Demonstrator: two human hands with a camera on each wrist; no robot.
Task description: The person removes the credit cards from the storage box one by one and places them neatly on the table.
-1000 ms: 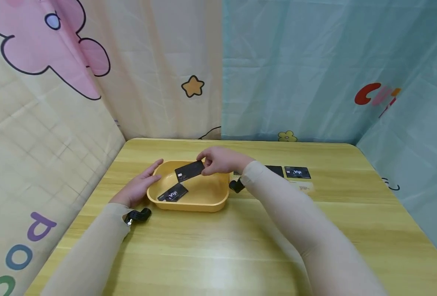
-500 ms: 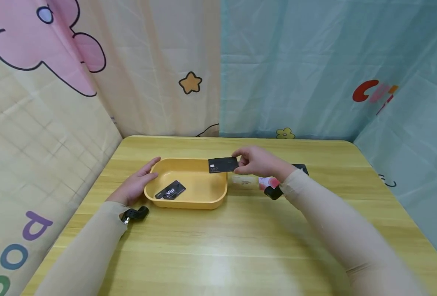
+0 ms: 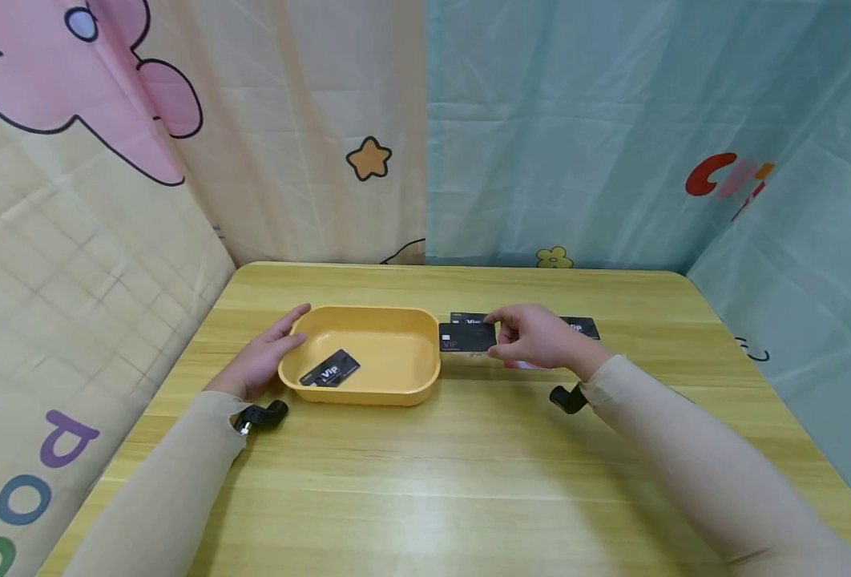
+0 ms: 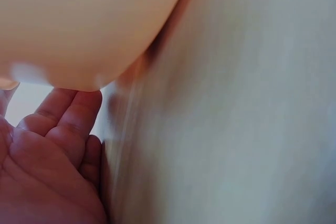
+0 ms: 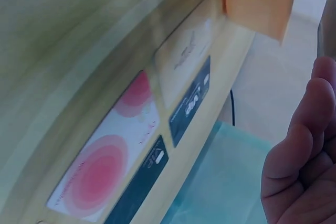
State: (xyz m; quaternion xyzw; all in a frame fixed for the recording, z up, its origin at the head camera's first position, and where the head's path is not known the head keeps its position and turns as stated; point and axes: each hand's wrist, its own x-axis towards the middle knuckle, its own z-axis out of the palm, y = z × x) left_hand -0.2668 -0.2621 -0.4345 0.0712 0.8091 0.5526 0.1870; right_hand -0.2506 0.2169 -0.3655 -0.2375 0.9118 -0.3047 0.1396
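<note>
My right hand pinches a black VIP card by its right end, just past the tray's right rim and above the table. In the right wrist view only an edge of that card shows over the fingers. My left hand lies against the left side of a yellow plastic tray, its fingers extended. The left wrist view has those fingers touching the tray's outer wall. Inside the tray, black Vip cards overlap near the front left corner.
On the table right of the tray, cards lie in rows: a pink-and-white card, a beige card, a black Vip card and a black VIP card. Another Vip card shows behind my right hand. Curtains stand behind the table.
My right hand has carried the black VIP card from over the tray rightward, out past its rim to above the cards on the table. My left hand has stayed at the tray.
</note>
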